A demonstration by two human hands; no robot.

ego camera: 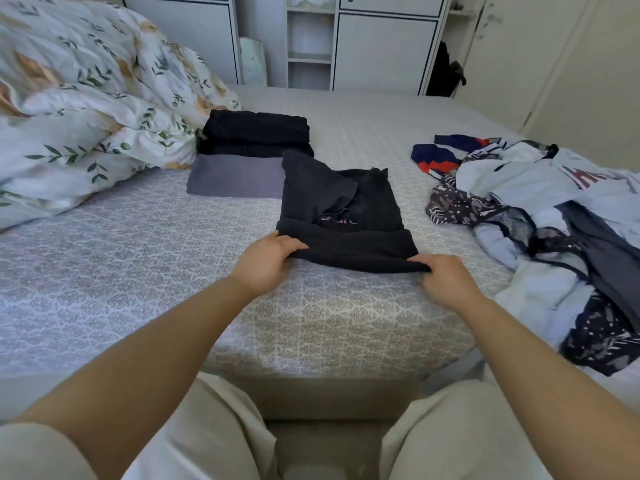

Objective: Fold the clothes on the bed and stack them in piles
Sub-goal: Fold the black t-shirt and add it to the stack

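Note:
A black shirt lies partly folded on the bed, its near edge turned over into a thick band. My left hand pinches the band's left corner. My right hand pinches its right corner. Behind it, a pile of folded black clothes sits on a folded grey garment. A heap of unfolded clothes, pale blue, navy and patterned, spreads over the right side of the bed.
A bunched floral duvet fills the bed's left side. White wardrobes and open shelves stand behind the bed. My knees in beige trousers are against the bed's near edge.

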